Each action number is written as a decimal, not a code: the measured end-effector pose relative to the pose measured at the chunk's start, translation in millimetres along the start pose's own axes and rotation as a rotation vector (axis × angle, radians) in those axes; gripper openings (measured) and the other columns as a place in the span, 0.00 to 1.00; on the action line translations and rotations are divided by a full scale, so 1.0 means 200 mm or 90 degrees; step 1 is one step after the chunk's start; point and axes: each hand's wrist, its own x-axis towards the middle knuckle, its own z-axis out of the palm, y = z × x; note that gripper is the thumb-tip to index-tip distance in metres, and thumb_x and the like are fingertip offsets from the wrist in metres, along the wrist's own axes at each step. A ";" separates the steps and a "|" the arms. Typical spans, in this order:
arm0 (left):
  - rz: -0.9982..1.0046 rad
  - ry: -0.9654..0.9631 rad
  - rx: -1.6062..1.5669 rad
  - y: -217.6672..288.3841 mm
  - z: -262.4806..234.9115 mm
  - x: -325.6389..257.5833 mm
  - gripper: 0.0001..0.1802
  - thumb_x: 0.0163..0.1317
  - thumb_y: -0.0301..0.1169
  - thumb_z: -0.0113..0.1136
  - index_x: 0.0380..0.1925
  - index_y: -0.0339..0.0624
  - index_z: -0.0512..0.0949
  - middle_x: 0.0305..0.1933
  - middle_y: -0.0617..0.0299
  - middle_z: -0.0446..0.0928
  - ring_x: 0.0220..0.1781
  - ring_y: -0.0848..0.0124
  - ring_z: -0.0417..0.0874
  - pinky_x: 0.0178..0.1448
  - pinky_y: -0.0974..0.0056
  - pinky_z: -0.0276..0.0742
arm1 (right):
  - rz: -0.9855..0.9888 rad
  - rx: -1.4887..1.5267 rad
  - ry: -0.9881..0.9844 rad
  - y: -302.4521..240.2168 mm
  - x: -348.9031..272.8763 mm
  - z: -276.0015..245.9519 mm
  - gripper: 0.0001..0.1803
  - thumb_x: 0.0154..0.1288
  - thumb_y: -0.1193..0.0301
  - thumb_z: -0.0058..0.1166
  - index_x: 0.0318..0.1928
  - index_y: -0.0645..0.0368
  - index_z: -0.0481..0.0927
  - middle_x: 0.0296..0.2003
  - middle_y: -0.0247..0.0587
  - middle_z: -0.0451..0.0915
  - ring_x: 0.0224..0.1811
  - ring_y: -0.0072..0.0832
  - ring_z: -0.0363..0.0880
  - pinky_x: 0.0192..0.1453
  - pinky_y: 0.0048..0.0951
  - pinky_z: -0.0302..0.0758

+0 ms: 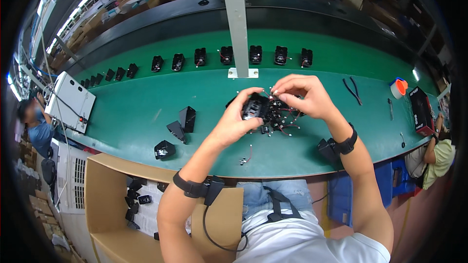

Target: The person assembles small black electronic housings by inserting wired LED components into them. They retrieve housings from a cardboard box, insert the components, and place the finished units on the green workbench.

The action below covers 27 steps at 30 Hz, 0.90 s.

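My left hand [235, 122] is wrapped round a black plastic housing [253, 108] with a shiny, lighter face, held just above the green bench. My right hand [308, 96] is closed in a pinch beside it, thumb against fingertips, at what looks like a thin wire end with a small white plug [274, 92]. Under and beside the fingers lies a pile of small black parts with red wires [283, 119] and white plugs, partly hidden by the right hand. One loose small part with a red wire [243, 160] lies nearer the bench's front edge.
Black housings [178, 62] stand in a row on the green strip behind the post [236, 24]. Three more black pieces [165, 150] lie to the left. Pliers [353, 91], orange tape [399, 88] and a black box [421, 111] are at right. An open carton [107, 199] stands front left.
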 end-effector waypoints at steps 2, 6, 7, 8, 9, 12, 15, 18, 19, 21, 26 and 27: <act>-0.003 -0.034 -0.039 0.01 0.02 0.00 0.36 0.57 0.25 0.66 0.66 0.41 0.63 0.55 0.57 0.73 0.45 0.71 0.83 0.41 0.67 0.81 | -0.125 -0.100 -0.034 -0.03 0.02 0.03 0.06 0.59 0.80 0.62 0.38 0.65 0.87 0.44 0.44 0.86 0.45 0.31 0.87 0.50 0.29 0.83; -0.050 -0.050 -0.081 0.01 0.01 -0.01 0.30 0.63 0.27 0.63 0.64 0.41 0.64 0.53 0.59 0.73 0.43 0.72 0.83 0.39 0.67 0.82 | -0.182 -0.183 0.002 -0.05 0.05 0.12 0.10 0.51 0.79 0.65 0.36 0.58 0.88 0.35 0.38 0.83 0.36 0.34 0.83 0.44 0.33 0.81; -0.056 -0.052 -0.073 0.01 0.01 -0.01 0.28 0.63 0.24 0.62 0.63 0.41 0.66 0.53 0.60 0.73 0.44 0.74 0.83 0.39 0.69 0.82 | -0.243 -0.264 0.017 -0.03 0.06 0.12 0.10 0.50 0.79 0.65 0.36 0.57 0.88 0.35 0.38 0.84 0.36 0.35 0.83 0.43 0.34 0.81; -0.037 -0.046 -0.063 -0.01 0.01 0.00 0.29 0.63 0.24 0.62 0.64 0.41 0.66 0.53 0.60 0.73 0.46 0.73 0.82 0.42 0.68 0.82 | -0.242 -0.282 0.034 -0.02 0.05 0.13 0.09 0.50 0.79 0.65 0.35 0.57 0.88 0.34 0.38 0.84 0.36 0.35 0.83 0.43 0.34 0.81; -0.018 -0.041 -0.051 -0.03 0.00 0.00 0.30 0.62 0.25 0.63 0.64 0.40 0.66 0.53 0.59 0.73 0.47 0.72 0.82 0.44 0.68 0.82 | -0.240 -0.301 0.051 -0.01 0.05 0.13 0.09 0.50 0.79 0.65 0.35 0.57 0.87 0.33 0.38 0.84 0.37 0.35 0.83 0.43 0.35 0.81; 0.014 -0.020 -0.048 -0.06 0.01 0.00 0.31 0.61 0.23 0.63 0.65 0.39 0.66 0.56 0.59 0.71 0.52 0.71 0.81 0.52 0.66 0.81 | -0.227 -0.307 0.090 -0.02 0.04 0.15 0.07 0.52 0.79 0.65 0.34 0.59 0.86 0.33 0.39 0.84 0.34 0.33 0.83 0.39 0.32 0.81; 0.078 0.022 0.039 -0.08 0.02 0.00 0.32 0.60 0.20 0.61 0.65 0.39 0.66 0.61 0.58 0.66 0.57 0.69 0.79 0.59 0.65 0.79 | -0.123 -0.227 0.111 -0.05 0.04 0.16 0.06 0.54 0.79 0.65 0.34 0.61 0.85 0.33 0.39 0.84 0.29 0.29 0.84 0.34 0.28 0.80; 0.165 0.057 0.148 -0.07 0.02 0.00 0.34 0.56 0.17 0.60 0.66 0.41 0.68 0.63 0.57 0.63 0.59 0.67 0.78 0.61 0.64 0.80 | -0.089 -0.224 0.154 -0.04 0.02 0.15 0.05 0.56 0.79 0.64 0.35 0.64 0.85 0.31 0.41 0.84 0.27 0.27 0.84 0.32 0.26 0.81; 0.194 0.067 0.180 -0.06 0.02 0.00 0.35 0.54 0.16 0.59 0.65 0.42 0.70 0.64 0.56 0.63 0.60 0.66 0.78 0.61 0.63 0.80 | -0.068 -0.221 0.165 -0.04 0.02 0.15 0.04 0.57 0.79 0.64 0.35 0.64 0.85 0.31 0.41 0.85 0.27 0.26 0.85 0.33 0.26 0.82; 0.179 0.057 0.185 -0.03 0.02 -0.01 0.35 0.55 0.16 0.59 0.66 0.42 0.69 0.64 0.56 0.63 0.61 0.65 0.77 0.63 0.62 0.79 | -0.033 -0.146 0.176 -0.03 0.02 0.15 0.04 0.57 0.79 0.64 0.35 0.65 0.85 0.30 0.41 0.85 0.28 0.25 0.85 0.35 0.25 0.82; 0.070 0.038 -0.129 0.03 0.05 -0.02 0.43 0.56 0.18 0.67 0.72 0.38 0.60 0.66 0.57 0.64 0.64 0.64 0.76 0.67 0.59 0.77 | -0.095 -0.084 0.213 -0.03 0.04 0.13 0.05 0.54 0.82 0.63 0.33 0.64 0.85 0.33 0.39 0.87 0.33 0.24 0.85 0.37 0.24 0.82; 0.059 0.025 -0.148 0.04 0.04 -0.03 0.44 0.55 0.18 0.68 0.72 0.37 0.59 0.66 0.57 0.64 0.64 0.65 0.76 0.67 0.59 0.77 | -0.180 -0.148 0.187 -0.05 0.04 0.12 0.06 0.52 0.83 0.63 0.32 0.63 0.85 0.33 0.39 0.87 0.33 0.26 0.85 0.38 0.26 0.82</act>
